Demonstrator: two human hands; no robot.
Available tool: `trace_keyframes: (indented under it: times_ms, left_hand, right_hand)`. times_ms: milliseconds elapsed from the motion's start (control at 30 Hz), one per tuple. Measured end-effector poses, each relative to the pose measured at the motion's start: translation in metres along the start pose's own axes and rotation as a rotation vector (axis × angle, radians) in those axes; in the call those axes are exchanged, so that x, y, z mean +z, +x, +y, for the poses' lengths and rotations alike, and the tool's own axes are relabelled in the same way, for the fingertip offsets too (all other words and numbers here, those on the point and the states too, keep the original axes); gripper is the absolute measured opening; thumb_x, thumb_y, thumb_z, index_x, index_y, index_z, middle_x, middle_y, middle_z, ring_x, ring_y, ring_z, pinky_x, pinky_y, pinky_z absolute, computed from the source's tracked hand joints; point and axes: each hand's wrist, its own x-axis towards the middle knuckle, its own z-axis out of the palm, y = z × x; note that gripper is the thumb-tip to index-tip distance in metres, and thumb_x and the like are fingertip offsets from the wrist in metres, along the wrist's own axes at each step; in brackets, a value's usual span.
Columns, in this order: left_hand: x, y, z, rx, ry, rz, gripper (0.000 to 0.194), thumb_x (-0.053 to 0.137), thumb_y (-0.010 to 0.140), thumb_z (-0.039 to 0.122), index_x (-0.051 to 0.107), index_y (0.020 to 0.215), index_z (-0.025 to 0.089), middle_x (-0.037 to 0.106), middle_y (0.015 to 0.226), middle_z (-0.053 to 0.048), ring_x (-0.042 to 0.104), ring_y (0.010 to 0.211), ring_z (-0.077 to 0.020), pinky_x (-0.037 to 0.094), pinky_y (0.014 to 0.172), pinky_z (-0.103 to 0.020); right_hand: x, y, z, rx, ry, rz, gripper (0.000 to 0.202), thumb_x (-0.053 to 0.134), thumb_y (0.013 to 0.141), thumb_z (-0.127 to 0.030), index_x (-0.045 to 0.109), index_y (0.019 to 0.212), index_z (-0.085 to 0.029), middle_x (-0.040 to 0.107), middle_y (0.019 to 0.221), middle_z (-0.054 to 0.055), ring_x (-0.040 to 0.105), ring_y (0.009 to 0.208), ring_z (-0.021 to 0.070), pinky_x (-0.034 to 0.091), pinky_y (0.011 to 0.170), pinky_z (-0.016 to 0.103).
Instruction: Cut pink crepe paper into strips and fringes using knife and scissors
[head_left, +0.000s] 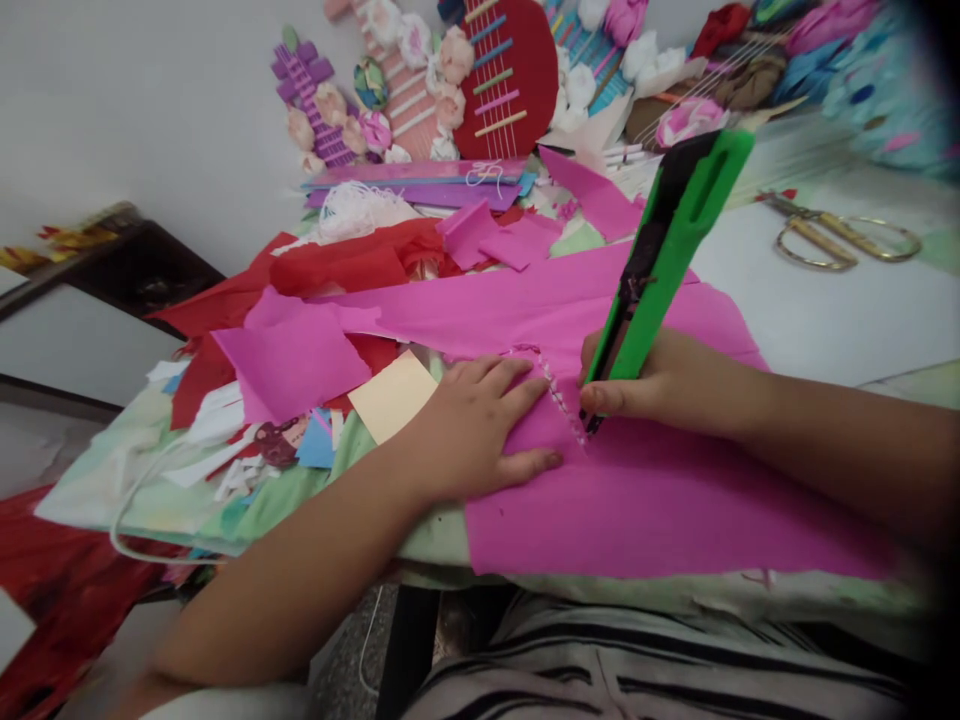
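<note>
A large sheet of pink crepe paper [660, 500] lies over the table's near side. My left hand [480, 425] rests flat on it with the fingers spread. In my right hand [645, 390] is a green and black utility knife [675, 240], held upright and leaning to the right. Its lower tip meets the paper at the end of a ragged, pale cut line [559, 395]. That line runs between my two hands, close to the left fingertips. I cannot make out the blade itself.
Gold-handled scissors [832, 235] lie on white sheets at the right. Red crepe paper [360, 255], pink scraps [292, 355] and a cream paper square [394, 395] lie at the left. Paper instruments with flowers, one a red guitar [517, 80], stand along the back. A white cable [120, 520] hangs off the left edge.
</note>
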Motion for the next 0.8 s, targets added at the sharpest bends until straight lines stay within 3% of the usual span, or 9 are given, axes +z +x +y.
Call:
trace_keyframes:
  times_ms: [233, 367, 567, 700, 800]
  left_hand:
    - [-0.005, 0.001, 0.001, -0.005, 0.019, -0.021, 0.058, 0.041, 0.080, 0.052, 0.044, 0.122, 0.013, 0.044, 0.126, -0.013, 0.038, 0.115, -0.0280, 0.029, 0.095, -0.044]
    - [-0.012, -0.013, 0.025, -0.018, 0.056, 0.037, 0.052, 0.044, 0.079, 0.049, 0.050, 0.115, 0.012, 0.047, 0.122, -0.014, 0.041, 0.111, -0.0285, 0.030, 0.094, -0.045]
    - [0.002, -0.042, 0.073, 0.001, 0.029, 0.056, 0.058, 0.049, 0.075, 0.052, 0.049, 0.116, 0.010, 0.050, 0.119, -0.013, 0.041, 0.109, -0.0286, 0.030, 0.094, -0.045]
    - [0.012, -0.051, 0.083, -0.047, 0.016, 0.143, 0.042, 0.050, 0.080, 0.037, 0.050, 0.115, 0.014, 0.052, 0.119, -0.009, 0.041, 0.109, -0.0258, 0.030, 0.094, -0.045]
    - [0.014, -0.053, 0.083, -0.065, -0.092, 0.184, 0.029, 0.046, 0.083, 0.032, 0.056, 0.107, 0.020, 0.058, 0.110, -0.004, 0.044, 0.105, -0.0211, 0.033, 0.092, -0.040]
  right_hand:
    - [-0.010, 0.008, 0.004, 0.072, 0.099, -0.081, 0.042, 0.056, 0.062, -0.059, 0.050, 0.063, -0.017, 0.041, 0.049, -0.005, 0.035, 0.043, 0.0066, 0.027, 0.043, 0.021]
    - [-0.008, 0.004, 0.004, 0.129, 0.254, -0.041, 0.043, 0.053, 0.066, -0.059, 0.046, 0.064, -0.017, 0.033, 0.045, -0.007, 0.027, 0.037, 0.0043, 0.019, 0.037, 0.021]
    - [-0.012, -0.021, -0.023, 0.018, 0.215, -0.072, 0.035, 0.060, 0.067, -0.044, 0.055, 0.086, -0.015, 0.041, 0.045, -0.007, 0.036, 0.039, 0.0052, 0.024, 0.036, 0.018]
    - [-0.009, -0.036, -0.030, 0.052, 0.150, -0.078, 0.033, 0.056, 0.071, -0.043, 0.054, 0.088, -0.015, 0.043, 0.048, -0.006, 0.040, 0.042, 0.0057, 0.029, 0.039, 0.018]
    - [-0.005, -0.044, -0.024, 0.080, 0.090, -0.033, 0.041, 0.051, 0.074, -0.047, 0.051, 0.102, -0.017, 0.042, 0.047, -0.007, 0.038, 0.040, 0.0060, 0.029, 0.037, 0.018]
